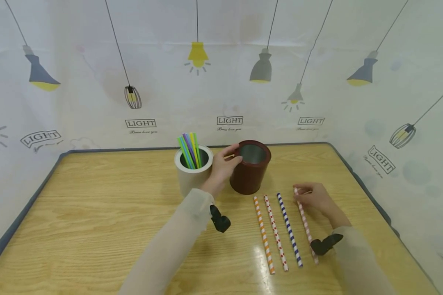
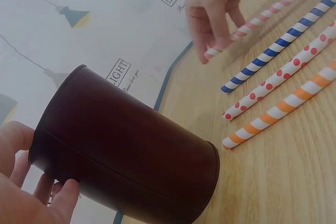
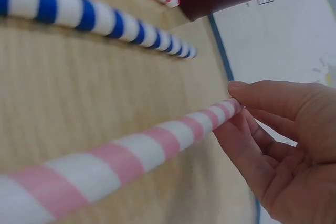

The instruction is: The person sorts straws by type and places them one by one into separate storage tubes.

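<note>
The left hand [image 1: 223, 170] curls its grip round the dark red cup [image 1: 250, 172], steadying it upright on the table [image 1: 96, 217]. Just right of it, the right hand [image 1: 313, 198] pinches the pink-striped paper straw [image 1: 305, 225] by its far tip, lying flat.

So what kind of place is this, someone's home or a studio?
Probably a staged recording corner rather than a home: a wooden table is walled in by a printed lamp-pattern curtain, and the person wears small cameras on the wrists, with straws and cups neatly laid out.

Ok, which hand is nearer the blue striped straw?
Right. The right hand pinches the pink striped straw just beside the blue striped straw; the left hand holds the brown cup, farther away.
</note>
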The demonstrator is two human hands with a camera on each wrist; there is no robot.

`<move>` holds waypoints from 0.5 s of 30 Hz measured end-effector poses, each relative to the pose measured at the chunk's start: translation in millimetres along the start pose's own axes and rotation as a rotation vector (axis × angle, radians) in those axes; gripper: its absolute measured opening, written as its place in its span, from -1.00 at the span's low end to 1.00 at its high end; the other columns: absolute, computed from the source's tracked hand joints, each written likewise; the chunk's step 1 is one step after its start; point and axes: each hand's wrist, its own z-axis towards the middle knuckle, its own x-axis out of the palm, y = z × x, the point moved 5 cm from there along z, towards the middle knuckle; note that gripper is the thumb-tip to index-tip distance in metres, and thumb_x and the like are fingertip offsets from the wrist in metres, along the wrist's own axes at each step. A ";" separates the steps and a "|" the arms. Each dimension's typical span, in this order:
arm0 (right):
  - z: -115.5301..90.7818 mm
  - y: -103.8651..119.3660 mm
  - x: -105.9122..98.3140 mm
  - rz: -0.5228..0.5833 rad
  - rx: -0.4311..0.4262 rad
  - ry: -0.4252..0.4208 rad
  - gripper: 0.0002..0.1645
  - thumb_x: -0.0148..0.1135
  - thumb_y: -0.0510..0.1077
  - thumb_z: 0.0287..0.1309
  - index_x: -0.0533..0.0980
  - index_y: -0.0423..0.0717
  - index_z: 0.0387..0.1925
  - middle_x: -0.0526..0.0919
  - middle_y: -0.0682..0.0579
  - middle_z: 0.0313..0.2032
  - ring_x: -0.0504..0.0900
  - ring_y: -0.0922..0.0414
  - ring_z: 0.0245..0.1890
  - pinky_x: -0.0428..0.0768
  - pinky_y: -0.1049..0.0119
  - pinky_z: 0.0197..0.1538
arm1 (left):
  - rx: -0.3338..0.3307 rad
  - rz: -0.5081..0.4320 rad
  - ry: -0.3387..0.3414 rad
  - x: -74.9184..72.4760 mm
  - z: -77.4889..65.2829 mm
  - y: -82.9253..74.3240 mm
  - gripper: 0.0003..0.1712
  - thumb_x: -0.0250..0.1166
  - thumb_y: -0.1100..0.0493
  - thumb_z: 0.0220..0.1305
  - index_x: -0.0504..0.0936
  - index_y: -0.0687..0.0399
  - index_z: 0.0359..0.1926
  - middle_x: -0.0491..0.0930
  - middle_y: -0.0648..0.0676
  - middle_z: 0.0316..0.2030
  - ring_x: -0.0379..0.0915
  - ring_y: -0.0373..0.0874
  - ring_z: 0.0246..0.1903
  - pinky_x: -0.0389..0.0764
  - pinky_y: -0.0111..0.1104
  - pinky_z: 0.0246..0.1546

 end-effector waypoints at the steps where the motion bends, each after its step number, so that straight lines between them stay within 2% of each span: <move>1: -0.2 5.3 -2.1 0.007 -0.017 0.004 -0.46 0.20 -0.30 0.10 0.35 -0.47 0.10 0.51 -0.31 -0.20 0.58 0.05 -0.37 0.64 0.23 -0.35 | -0.002 -0.009 0.004 0.3 0.0 0.0 -0.53 0.22 0.40 0.14 0.51 0.17 0.12 0.44 0.21 0.05 0.38 0.07 0.02 0.49 -0.30 -0.02; 9: 4.2 46.0 -18.9 -0.032 -0.145 -0.042 -0.48 0.17 -0.25 0.17 0.35 -0.38 0.15 0.47 -0.35 -0.14 0.57 -0.10 -0.25 0.65 0.13 -0.31 | 0.026 0.010 -0.019 1.5 3.0 4.2 -0.55 0.23 0.39 0.14 0.54 0.10 0.09 0.47 0.16 0.01 0.41 0.03 -0.01 0.51 -0.33 -0.05; 11: 5.9 56.3 -21.4 -0.035 -0.170 -0.058 -0.48 0.17 -0.24 0.17 0.35 -0.36 0.15 0.46 -0.33 -0.15 0.58 -0.04 -0.26 0.65 0.16 -0.30 | 0.025 0.021 -0.026 1.0 3.0 4.6 -0.55 0.24 0.38 0.13 0.54 0.09 0.09 0.48 0.15 0.00 0.41 0.01 -0.02 0.51 -0.34 -0.06; 15: 9.5 78.0 -25.9 -0.043 -0.225 -0.103 -0.48 0.18 -0.25 0.16 0.36 -0.35 0.15 0.46 -0.30 -0.17 0.56 0.21 -0.33 0.65 0.24 -0.32 | 0.019 0.037 -0.030 -0.2 2.7 5.4 -0.55 0.24 0.36 0.13 0.55 0.08 0.09 0.49 0.13 -0.01 0.41 -0.01 -0.03 0.50 -0.33 -0.05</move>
